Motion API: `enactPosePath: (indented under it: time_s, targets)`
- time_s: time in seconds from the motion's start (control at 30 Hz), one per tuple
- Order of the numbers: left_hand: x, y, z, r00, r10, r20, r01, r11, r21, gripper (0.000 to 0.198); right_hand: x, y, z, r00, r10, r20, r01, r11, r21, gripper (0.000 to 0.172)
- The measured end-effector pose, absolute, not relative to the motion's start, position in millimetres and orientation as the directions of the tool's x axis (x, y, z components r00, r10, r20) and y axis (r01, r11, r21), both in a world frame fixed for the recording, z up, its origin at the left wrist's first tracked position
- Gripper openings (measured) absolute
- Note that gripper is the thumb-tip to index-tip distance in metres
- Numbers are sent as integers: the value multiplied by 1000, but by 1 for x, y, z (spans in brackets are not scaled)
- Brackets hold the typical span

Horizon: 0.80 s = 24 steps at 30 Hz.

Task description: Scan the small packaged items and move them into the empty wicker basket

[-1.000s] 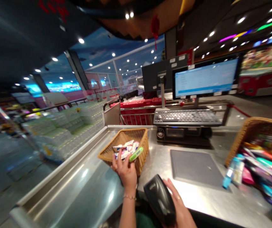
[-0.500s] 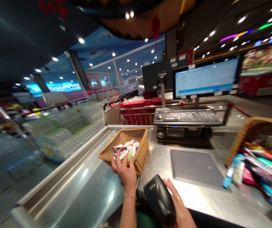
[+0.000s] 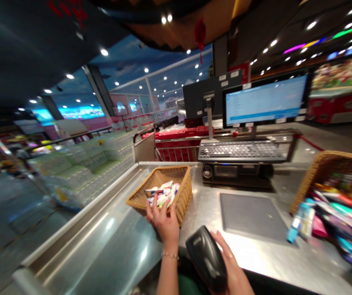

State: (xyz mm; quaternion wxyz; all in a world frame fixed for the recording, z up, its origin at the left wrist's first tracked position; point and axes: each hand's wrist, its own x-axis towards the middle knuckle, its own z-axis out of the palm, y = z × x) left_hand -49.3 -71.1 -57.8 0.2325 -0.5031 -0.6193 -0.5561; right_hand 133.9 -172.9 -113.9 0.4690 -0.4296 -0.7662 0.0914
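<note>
My left hand (image 3: 165, 225) is at the near rim of a small wicker basket (image 3: 184, 200), its fingers apart and reaching over the edge. No item shows in its grasp; whether the fingertips touch the rim cannot be made out. Inside the basket lie several small packets (image 3: 166, 196), mostly white with coloured print. A black handheld barcode scanner (image 3: 206, 256) is in my right hand (image 3: 233, 264), its rounded head towards the counter. My fingers lie along the scanner's right side, and its handle is hidden.
On the metal counter (image 3: 111, 246) lies a grey mat (image 3: 251, 215). Behind it stand a keyboard (image 3: 240, 151) and a lit monitor (image 3: 265, 102). A larger wicker basket (image 3: 307, 180) of colourful goods is at the right. A raised metal edge runs along the left.
My left hand has drawn back slightly towards me and to the right, away from the packets. The right hand keeps the scanner in nearly the same place.
</note>
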Motion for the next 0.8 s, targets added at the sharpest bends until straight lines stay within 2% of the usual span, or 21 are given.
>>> enactPosePath:
  time_s: [0.23, 0.47, 0.8]
  targets:
    - [-43, -74, -57, -380, 385, 841, 878, -137, 459, 12, 135, -175, -104, -192, 772, 606, 581, 587, -564, 54]
    - [-35, -74, -53, -368, 390, 844, 879, -152, 453, 11, 143, -174, -103, -255, 737, 626, 590, 631, -503, 58]
    - [-25, -75, -50, -324, 388, 863, 900, -155, 408, 10, 144, -176, -99, -223, 744, 630, 563, 626, -540, 57]
